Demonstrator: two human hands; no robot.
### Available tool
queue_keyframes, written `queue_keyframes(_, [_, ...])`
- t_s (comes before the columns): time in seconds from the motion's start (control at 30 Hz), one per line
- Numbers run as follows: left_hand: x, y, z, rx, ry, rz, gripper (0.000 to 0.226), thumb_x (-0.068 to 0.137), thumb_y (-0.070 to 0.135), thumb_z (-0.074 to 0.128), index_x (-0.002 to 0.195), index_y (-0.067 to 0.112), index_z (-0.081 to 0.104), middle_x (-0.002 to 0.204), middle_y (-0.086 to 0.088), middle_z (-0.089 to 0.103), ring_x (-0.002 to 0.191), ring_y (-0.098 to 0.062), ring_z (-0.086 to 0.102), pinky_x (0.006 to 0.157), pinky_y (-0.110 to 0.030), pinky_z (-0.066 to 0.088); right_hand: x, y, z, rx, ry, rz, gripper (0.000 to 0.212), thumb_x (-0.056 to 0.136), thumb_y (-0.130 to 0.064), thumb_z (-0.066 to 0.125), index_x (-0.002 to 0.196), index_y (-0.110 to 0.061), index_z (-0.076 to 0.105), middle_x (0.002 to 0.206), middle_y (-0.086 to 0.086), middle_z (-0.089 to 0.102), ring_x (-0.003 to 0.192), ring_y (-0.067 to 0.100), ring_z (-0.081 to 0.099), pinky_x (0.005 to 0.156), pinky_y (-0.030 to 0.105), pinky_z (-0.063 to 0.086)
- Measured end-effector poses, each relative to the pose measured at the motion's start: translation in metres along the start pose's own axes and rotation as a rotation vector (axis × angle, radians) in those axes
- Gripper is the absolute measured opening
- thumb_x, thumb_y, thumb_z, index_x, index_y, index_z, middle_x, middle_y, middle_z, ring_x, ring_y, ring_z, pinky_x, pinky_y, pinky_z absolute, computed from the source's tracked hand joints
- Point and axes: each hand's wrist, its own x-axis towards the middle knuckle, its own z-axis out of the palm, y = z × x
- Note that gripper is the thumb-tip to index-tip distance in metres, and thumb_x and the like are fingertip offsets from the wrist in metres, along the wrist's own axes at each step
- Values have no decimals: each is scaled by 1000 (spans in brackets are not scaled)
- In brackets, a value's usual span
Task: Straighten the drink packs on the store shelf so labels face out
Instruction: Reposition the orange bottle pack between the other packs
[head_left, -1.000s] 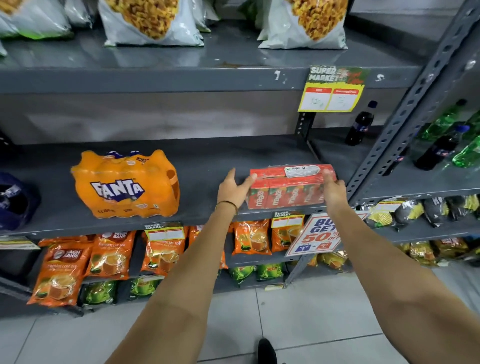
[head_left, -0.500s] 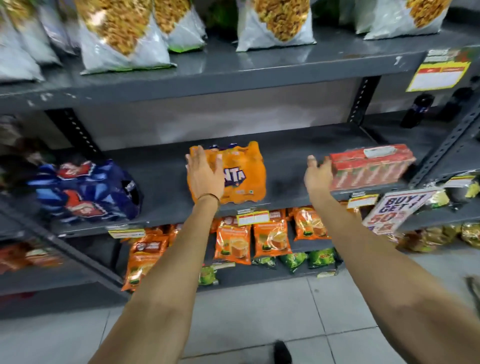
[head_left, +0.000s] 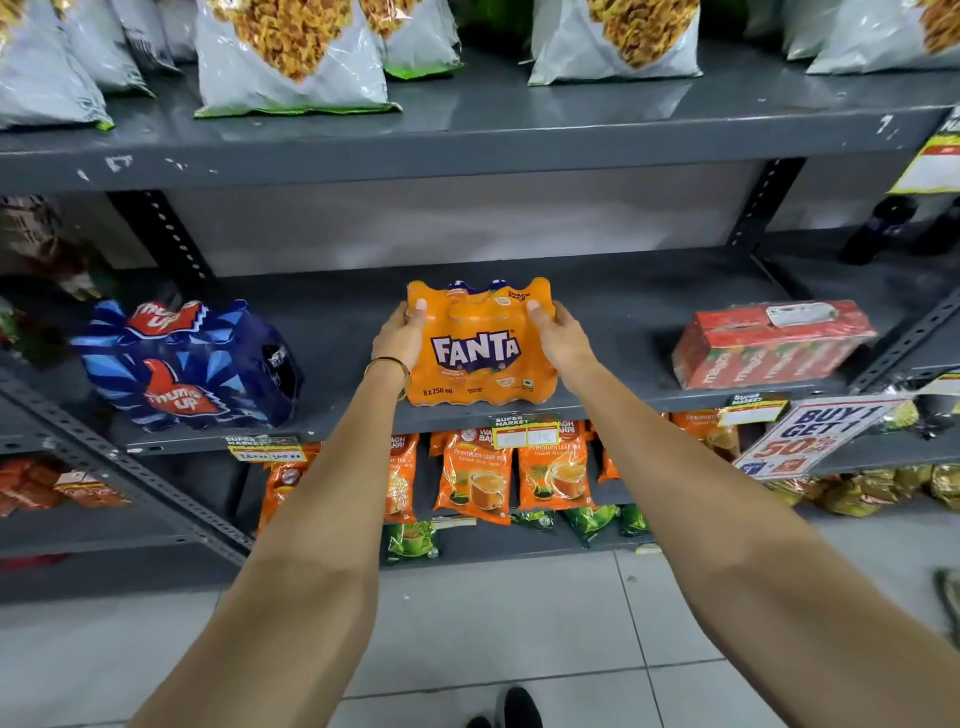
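An orange Fanta pack (head_left: 475, 348) stands at the middle of the grey shelf (head_left: 613, 312), label toward me. My left hand (head_left: 397, 335) grips its left side and my right hand (head_left: 558, 338) grips its right side, thumbs on the front. A red Maaza carton pack (head_left: 769, 345) lies at the right end of the shelf, its side labels facing out. A blue Thums Up pack (head_left: 187, 366) sits at the left, slightly turned, with its logo showing.
Snack bags (head_left: 291, 57) line the shelf above. Orange tea packets (head_left: 472, 478) hang below the shelf edge. A "Buy 1 Get 1" sign (head_left: 810, 436) sticks out at the lower right. Dark bottles (head_left: 878, 228) stand at the far right. A slanted steel upright (head_left: 130, 467) crosses the left.
Both hands left the red Maaza pack and moved left. They now hold the Fanta pack from both sides, and my view has shifted left, bringing the Thums Up pack into sight.
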Motion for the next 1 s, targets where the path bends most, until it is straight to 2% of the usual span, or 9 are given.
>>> queue_keyframes(0.2, [0,1,7,35,17,35,61,95,57,27,147,25,32,148,-9,44,134,-33,44,110,-51,37,5,4,-12,-15,4,-32,59,96,-50,37,146,-18,32,148,10,43,133,33,45,108,51,37])
queue_keyframes(0.47, [-14,13,35,74,-59,95,62,96,55,27,149,23,29,150,-9,42,136,-33,41,110,-49,35,7,18,-49,19,27,11,60,95,-51,37,146,-19,31,149,10,42,133,33,44,108,51,36])
queue_keyframes(1.0, [-20,16,42,54,-41,76,63,96,54,28,149,21,26,149,-12,43,134,-35,44,110,-52,38,10,16,-55,-21,-2,16,58,96,-51,34,146,-20,31,148,9,43,132,33,45,109,51,37])
